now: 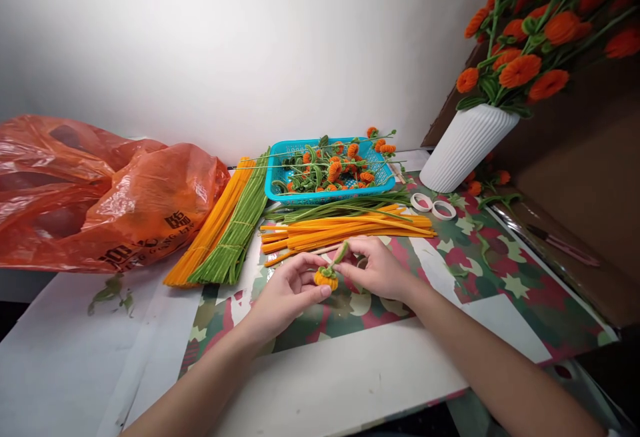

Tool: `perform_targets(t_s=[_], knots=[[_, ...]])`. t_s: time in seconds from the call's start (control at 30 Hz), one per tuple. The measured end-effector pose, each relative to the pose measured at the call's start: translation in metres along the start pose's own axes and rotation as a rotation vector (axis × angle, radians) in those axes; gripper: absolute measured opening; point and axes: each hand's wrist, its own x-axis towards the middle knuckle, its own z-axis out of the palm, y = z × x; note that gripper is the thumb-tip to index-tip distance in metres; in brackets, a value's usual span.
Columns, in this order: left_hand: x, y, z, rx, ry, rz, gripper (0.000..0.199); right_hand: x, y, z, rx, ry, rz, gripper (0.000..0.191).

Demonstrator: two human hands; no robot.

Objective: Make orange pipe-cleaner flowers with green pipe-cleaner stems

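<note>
A small yellow-orange flower (326,278) with a green top and a short green fuzzy stem is held between both hands above the patterned mat. My left hand (293,288) grips the flower head, its thumb along the lower side. On the right, my right hand (373,267) pinches the green stem (341,252) just above the head. Loose orange fuzzy sticks (345,227) lie right behind the hands, with green ones (320,210) beyond them.
Behind stands a blue basket (330,198) of flowers. Tied orange (213,227) and green bundles (235,224) and an orange plastic bag (150,197) lie left. Two tape rolls (443,210), a white vase (467,147) with orange flowers and a pink-handled tool (570,248) are right.
</note>
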Motion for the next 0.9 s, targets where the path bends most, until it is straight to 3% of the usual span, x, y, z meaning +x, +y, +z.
perform_targets(t_s=[0.17, 0.57, 0.9], knots=[[0.0021, -0.0039, -0.0018, 0.0, 0.078, 0.011, 0.033, -0.0023, -0.0003, -0.0044, 0.008, 0.004, -0.022, 0.007], [-0.0017, -0.0026, -0.0034, 0.016, 0.053, 0.017, 0.03, -0.0057, -0.0004, -0.0051, -0.086, 0.003, -0.127, 0.001], [-0.0022, -0.0016, -0.0034, -0.055, 0.03, -0.013, 0.029, -0.0068, -0.0043, -0.0038, -0.107, 0.064, -0.251, 0.008]])
